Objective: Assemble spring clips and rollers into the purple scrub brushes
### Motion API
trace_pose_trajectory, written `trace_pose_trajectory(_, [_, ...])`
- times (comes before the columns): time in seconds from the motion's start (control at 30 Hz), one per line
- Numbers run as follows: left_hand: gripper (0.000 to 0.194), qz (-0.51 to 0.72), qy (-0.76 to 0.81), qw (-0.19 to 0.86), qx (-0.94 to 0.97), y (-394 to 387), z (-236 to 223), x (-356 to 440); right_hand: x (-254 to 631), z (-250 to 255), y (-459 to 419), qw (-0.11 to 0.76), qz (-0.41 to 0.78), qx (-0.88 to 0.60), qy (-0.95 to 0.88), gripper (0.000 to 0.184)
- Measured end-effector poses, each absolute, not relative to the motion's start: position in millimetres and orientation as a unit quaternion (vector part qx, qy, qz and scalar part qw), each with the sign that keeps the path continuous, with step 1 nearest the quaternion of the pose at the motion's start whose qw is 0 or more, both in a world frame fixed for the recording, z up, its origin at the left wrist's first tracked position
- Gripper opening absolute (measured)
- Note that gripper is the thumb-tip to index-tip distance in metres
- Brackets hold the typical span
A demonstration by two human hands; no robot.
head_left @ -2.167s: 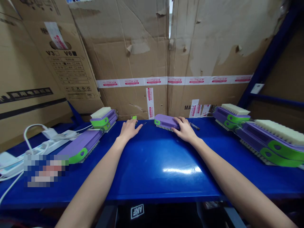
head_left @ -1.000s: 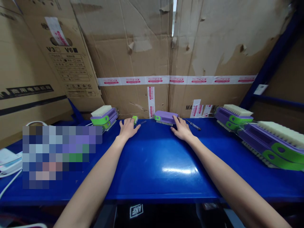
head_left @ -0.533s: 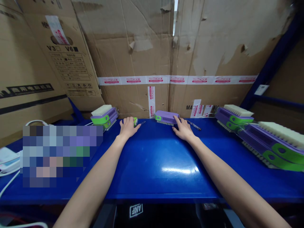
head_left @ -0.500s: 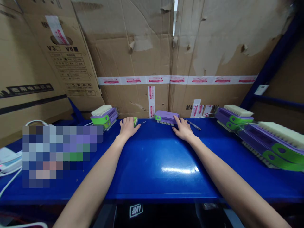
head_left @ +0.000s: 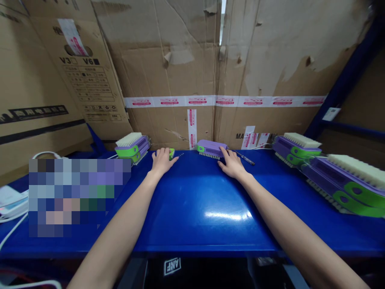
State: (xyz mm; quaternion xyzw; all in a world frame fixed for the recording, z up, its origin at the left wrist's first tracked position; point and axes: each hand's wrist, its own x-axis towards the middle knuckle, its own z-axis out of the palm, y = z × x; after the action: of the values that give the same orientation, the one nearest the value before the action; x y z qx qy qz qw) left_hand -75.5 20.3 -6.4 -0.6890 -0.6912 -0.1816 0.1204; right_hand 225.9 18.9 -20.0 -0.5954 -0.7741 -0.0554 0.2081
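Note:
My left hand (head_left: 161, 160) lies flat on the blue table (head_left: 195, 208), fingers stretched out, fingertips touching a small green part (head_left: 171, 153) at the far edge. My right hand (head_left: 230, 164) also rests flat with fingers apart, its fingertips against the near side of a purple brush with a green end (head_left: 210, 149), bristles down. A thin screwdriver (head_left: 244, 158) lies just right of that hand.
Purple-and-green brushes are stacked at the left (head_left: 131, 145) and in a long row at the right (head_left: 331, 172). Large cardboard boxes (head_left: 192, 68) form a wall behind the table. White cables and a power strip (head_left: 12, 202) lie at the far left.
Since 2.2 s ago my right hand slid off the purple brush's top to its near side. My left hand moved a little closer to the green part. Almost nothing shifted in the last half second.

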Motion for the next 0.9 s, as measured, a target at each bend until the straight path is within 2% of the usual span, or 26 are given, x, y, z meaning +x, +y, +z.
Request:
trace_pose_trajectory(0.37, [0.032,-0.197,-0.691,0.105,-0.687,22.1,-5.4,-77.4,225.7,-19.1,17.8,0.207,-0.047,-0.593,-0.776,0.066])
trace_pose_trajectory(0.9, [0.035,-0.199,-0.701,0.101,-0.678,25.6,-5.1,-79.8,224.8,-18.4,16.6,0.211,-0.04,-0.59,-0.778,0.066])
